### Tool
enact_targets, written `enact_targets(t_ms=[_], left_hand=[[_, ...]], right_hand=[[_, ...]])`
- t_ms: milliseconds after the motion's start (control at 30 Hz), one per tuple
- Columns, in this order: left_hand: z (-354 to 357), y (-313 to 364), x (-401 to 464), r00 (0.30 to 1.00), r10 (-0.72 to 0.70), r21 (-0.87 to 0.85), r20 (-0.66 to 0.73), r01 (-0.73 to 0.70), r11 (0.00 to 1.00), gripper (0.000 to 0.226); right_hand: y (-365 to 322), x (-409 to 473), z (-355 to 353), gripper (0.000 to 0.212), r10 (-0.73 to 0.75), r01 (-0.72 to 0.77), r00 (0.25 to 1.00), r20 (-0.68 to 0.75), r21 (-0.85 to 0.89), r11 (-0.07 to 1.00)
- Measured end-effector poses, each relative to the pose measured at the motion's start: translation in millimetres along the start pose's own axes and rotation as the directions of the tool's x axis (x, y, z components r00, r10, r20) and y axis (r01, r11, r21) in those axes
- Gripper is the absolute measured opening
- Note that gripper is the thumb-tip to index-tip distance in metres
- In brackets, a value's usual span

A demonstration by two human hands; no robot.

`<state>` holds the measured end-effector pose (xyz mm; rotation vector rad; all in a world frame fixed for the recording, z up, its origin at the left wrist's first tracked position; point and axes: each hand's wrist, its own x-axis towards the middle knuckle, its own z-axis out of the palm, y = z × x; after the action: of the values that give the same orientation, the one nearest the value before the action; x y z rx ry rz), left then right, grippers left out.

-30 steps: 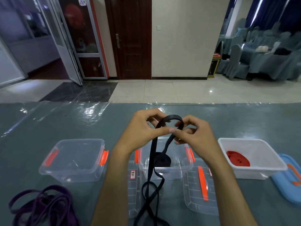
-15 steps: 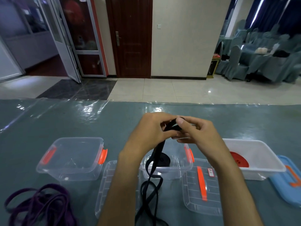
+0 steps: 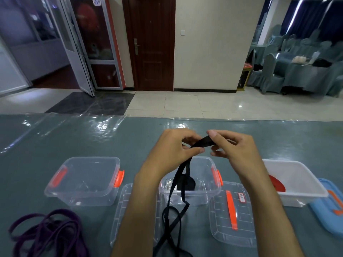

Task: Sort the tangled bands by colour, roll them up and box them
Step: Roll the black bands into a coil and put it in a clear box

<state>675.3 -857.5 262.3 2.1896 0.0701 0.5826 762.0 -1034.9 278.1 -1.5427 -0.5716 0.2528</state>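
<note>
A long black band (image 3: 174,210) hangs from both hands down to the table in front of me. My left hand (image 3: 172,149) and my right hand (image 3: 235,147) pinch its folded top end (image 3: 203,142) above the middle clear box (image 3: 204,193). A rolled black band (image 3: 186,184) lies inside that box. A rolled red band (image 3: 276,183) lies in the white box (image 3: 304,182) on the right. A tangle of purple bands (image 3: 50,232) sits at the near left.
An empty clear box (image 3: 83,180) with orange latches stands on the left. Two clear lids (image 3: 232,214) (image 3: 124,216) lie flat near me, and a blue lid (image 3: 328,206) lies at the far right. A glossy plastic sheet (image 3: 83,130) covers the table.
The open loop at the band's top has been pressed flat into a fold between my fingers. My hands stay close together above the middle box.
</note>
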Motion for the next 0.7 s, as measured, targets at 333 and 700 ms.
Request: enact_targets(t_ms=[333,700], left_hand=[[-0.7,10.3,0.4,0.999,0.044,-0.010,-0.031,-0.045,0.999,0.014],[3.0,11.5,3.3,0.988,0.043,-0.252,-0.148,-0.080,0.964,0.027]], right_hand=[[3.3,0.6,-8.1,0.025,0.054,-0.042,0.996,-0.066,0.161,0.986],[10.2,-1.9,10.9,0.025,0.195,-0.179,0.981,0.016,0.481,0.858]])
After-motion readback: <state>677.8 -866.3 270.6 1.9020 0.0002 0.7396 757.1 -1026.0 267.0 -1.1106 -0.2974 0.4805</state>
